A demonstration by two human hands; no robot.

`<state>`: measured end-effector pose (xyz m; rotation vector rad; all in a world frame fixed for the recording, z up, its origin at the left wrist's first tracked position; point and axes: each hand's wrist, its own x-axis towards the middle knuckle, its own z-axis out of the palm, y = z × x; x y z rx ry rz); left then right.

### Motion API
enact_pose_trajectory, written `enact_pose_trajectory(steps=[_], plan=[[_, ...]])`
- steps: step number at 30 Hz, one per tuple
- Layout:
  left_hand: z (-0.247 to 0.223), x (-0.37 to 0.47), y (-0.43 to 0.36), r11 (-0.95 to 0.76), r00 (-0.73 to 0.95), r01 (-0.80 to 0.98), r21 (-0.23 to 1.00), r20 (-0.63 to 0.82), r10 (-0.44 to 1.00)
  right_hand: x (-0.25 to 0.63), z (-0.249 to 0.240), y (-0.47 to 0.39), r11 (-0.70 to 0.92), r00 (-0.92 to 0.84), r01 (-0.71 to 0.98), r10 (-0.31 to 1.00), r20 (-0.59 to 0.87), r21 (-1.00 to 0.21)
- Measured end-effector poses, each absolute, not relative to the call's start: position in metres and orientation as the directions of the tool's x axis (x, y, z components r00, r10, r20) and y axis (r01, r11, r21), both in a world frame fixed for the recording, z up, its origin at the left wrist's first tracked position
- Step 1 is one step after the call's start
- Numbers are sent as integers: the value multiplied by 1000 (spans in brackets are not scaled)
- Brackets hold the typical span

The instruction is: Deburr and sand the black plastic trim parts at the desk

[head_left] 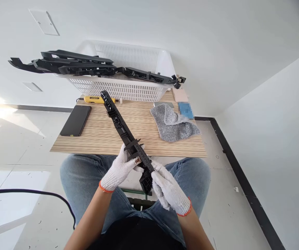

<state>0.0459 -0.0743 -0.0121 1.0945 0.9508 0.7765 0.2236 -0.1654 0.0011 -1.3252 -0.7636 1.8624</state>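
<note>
Left hand [118, 171] with fingers curled around a long black part [116, 120], right hand [169, 187] (gloved too), fingers closed on a caliper [143, 155] along it

Black smartphone [75, 121]: I see it flat, left on the table [102, 135].
Grey cloth [174, 125]: I see it rumpled, right.
Wall panel [44, 23]: white, upper left.
</note>
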Motion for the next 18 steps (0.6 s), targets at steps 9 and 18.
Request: enact_pose_trajectory(steps=[9, 18], plan=[[-8, 4, -91, 362, 219, -79, 929, -338, 915, 218, -1, -110, -395, 147, -252, 887, -439, -883], [5, -45, -119, 248, 58, -4, 969, -247, 967, 210, 29, -52, -136, 342, 425, 939, 20, -895]])
